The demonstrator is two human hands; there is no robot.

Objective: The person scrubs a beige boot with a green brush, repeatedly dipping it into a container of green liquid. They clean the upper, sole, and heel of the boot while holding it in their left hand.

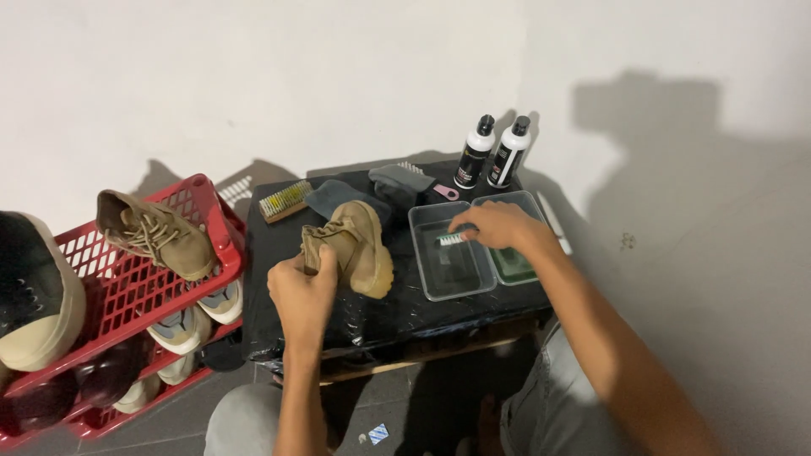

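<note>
My left hand (302, 291) grips the heel and collar of a tan boot (359, 245) that stands tilted on a small table covered in black plastic (279, 253). My right hand (498, 226) holds a small brush (450, 240) with pale bristles over a clear plastic tub (448, 253). The brush head dips into the tub. A second clear tub (517, 253) with a greenish bottom sits just right of it, partly under my right hand.
Two white bottles with black caps (492, 154) stand at the table's back edge. A wooden brush (285, 201), grey cloths (376, 190) and a pink handle (446, 192) lie behind the boot. A red shoe rack (135, 287) holding several shoes stands at the left.
</note>
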